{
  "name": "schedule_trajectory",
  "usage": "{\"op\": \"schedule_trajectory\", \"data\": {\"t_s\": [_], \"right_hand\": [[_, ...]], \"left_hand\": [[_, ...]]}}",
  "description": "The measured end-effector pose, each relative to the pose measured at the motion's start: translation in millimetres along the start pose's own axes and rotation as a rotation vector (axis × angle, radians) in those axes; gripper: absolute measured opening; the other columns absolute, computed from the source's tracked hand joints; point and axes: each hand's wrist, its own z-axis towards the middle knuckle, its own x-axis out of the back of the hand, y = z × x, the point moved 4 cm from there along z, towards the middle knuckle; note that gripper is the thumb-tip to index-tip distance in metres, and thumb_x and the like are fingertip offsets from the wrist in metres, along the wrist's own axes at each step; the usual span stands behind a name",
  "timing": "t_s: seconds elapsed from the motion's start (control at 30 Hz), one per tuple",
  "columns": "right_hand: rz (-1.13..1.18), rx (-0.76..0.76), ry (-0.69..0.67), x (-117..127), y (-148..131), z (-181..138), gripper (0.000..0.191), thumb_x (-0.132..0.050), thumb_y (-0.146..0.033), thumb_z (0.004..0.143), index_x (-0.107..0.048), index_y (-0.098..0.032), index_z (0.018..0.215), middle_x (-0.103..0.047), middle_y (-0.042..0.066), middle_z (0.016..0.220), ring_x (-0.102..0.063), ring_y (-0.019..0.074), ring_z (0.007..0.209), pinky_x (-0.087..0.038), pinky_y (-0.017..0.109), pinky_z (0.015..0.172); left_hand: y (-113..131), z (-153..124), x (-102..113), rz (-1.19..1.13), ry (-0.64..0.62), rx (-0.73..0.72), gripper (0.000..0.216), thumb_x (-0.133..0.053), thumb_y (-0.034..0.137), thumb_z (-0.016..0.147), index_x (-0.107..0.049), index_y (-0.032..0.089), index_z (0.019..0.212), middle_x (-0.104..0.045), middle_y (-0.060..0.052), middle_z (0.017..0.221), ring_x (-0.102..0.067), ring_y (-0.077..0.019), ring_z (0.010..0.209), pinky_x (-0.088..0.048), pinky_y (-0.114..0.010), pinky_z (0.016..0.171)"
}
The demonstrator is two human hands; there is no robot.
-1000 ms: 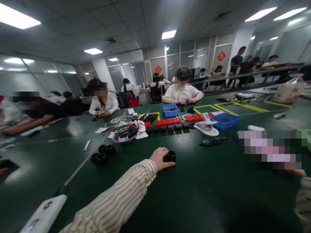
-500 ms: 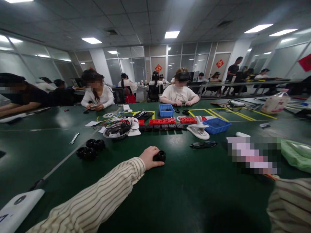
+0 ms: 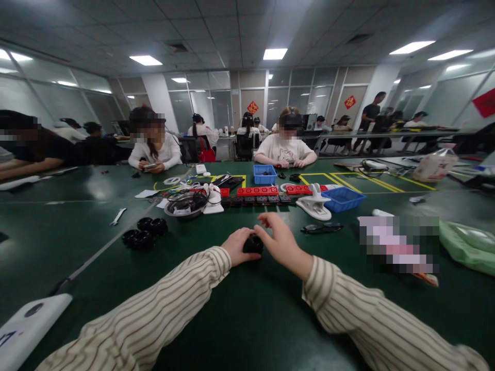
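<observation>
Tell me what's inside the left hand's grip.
The left hand holds a black part; some of its surface shows, but the side towards the palm is covered.

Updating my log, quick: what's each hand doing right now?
Left hand: grip closed around a round, glossy black object.
Right hand: grip open, partly curled, close by that object; contact cannot be told.
</observation>
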Motion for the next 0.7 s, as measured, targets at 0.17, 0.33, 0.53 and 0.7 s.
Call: {"op": "schedule_trajectory", "data": {"t_s": [0.17,0.33,0.53,0.7], "right_hand": [[-0.258,-0.061,-0.093,-30.5,11.0,-8.4,0.036,-0.056,-0.050,0.073,-0.053,-0.017,0.086,-0.050,0.007,0.086,-0.048,0.0203,0.079,-0.041,0.033,0.067],[-0.228,0.059,-0.211,-35.8,8.3,-12.8,0.020,-0.060,-0.036,0.073,-0.054,-0.018,0.081,-0.051,0.005,0.083,-0.047,0.0188,0.081,-0.040,0.032,0.070],[-0.123,0.121,-0.212,-25.6,1.8,-16.6,0.036,-0.059,-0.025,0.073,-0.049,-0.018,0.107,-0.053,0.006,0.097,-0.046,0.0199,0.091,-0.038,0.036,0.081],[-0.155,0.006,-0.127,-27.6,5.1,-18.6,0.033,-0.059,-0.037,0.073,-0.049,-0.017,0.098,-0.052,0.007,0.094,-0.048,0.0209,0.088,-0.039,0.037,0.078]], "left_hand": [[-2.3,1.2,0.5,0.075,0.052,0.000,0.048,-0.072,0.037,0.056,-0.054,0.018,0.096,-0.055,-0.006,0.098,-0.050,-0.0250,0.095,-0.038,-0.041,0.087],[-5.2,2.2,-3.6,0.054,-0.022,-0.036,0.033,-0.067,0.026,0.059,-0.058,0.016,0.089,-0.056,-0.005,0.091,-0.051,-0.0223,0.088,-0.042,-0.036,0.082],[-4.3,1.9,-3.0,0.004,-0.039,-0.047,0.035,-0.068,0.025,0.058,-0.058,0.017,0.091,-0.057,-0.006,0.096,-0.051,-0.0231,0.093,-0.040,-0.037,0.087],[4.4,-1.6,2.1,0.064,0.017,-0.034,0.060,-0.070,0.037,0.056,-0.048,0.018,0.109,-0.051,-0.008,0.108,-0.048,-0.0256,0.100,-0.037,-0.041,0.089]]}}
